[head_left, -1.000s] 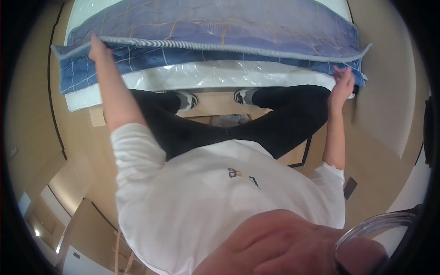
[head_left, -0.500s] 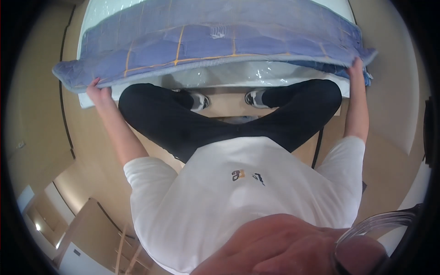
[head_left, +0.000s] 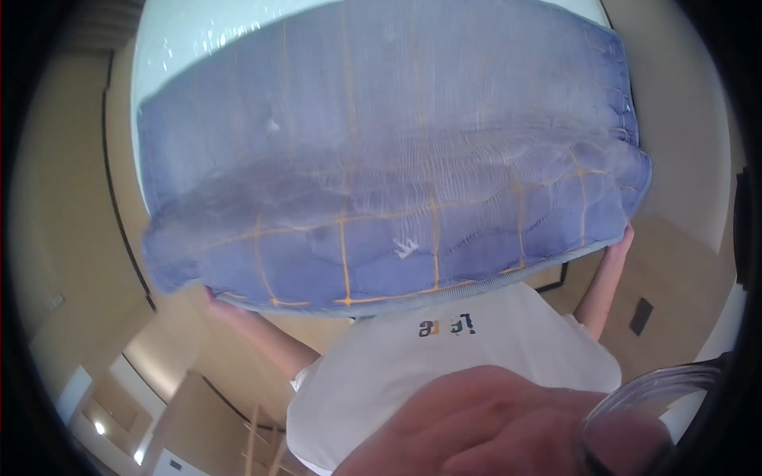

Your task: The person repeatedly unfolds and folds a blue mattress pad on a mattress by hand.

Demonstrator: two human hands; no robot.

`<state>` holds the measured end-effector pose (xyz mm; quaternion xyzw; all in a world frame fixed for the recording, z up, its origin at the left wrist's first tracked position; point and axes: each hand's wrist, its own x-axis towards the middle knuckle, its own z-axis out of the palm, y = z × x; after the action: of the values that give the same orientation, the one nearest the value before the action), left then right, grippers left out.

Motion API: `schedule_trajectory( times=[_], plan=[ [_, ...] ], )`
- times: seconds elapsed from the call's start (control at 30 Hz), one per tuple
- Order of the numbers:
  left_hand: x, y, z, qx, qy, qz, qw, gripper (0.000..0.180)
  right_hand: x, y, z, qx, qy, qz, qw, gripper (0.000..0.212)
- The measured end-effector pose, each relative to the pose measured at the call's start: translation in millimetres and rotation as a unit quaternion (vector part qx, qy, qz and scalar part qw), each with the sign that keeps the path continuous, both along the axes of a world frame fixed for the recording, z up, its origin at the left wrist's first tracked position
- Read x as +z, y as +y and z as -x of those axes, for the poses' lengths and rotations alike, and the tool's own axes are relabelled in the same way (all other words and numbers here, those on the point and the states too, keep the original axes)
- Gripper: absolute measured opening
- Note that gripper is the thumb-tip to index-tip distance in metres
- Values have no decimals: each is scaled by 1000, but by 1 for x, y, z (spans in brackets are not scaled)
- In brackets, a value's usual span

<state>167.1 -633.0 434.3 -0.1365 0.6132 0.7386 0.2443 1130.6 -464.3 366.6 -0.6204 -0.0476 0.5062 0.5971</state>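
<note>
In the head view, a big quilted pad (head_left: pixel 381 254) spreads over a white, shiny mattress (head_left: pixel 202 40), and its near edge is up in front of the person's white shirt (head_left: pixel 413 361). The pad is soft purple-blue. Yellow-orange lines cross on it and make big squares. The near part looks puffy and bumpy, with little wrinkles across the middle. The far part looks pale and smeary, and thin lines run down it. A small white mark sits near the front. A pale, stripy band goes along the near edge, which bends down like a smile.

The left hand (head_left: pixel 221 305) holds this edge near the left corner. The right hand (head_left: pixel 622 240) holds it near the right corner. The pad hides most of the fingers on both hands.
</note>
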Motion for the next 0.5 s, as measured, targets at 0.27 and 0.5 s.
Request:
schedule_trajectory(
  times=[0.27,0.5],
  plan=[
    [34,247,214,-167,101,100,976,57,55,360,85,59,-20,-117,991,37],
    [354,326,241,-333,265,-415,804,47,330,411,43,18,-153,-401,903,39]
  ],
)
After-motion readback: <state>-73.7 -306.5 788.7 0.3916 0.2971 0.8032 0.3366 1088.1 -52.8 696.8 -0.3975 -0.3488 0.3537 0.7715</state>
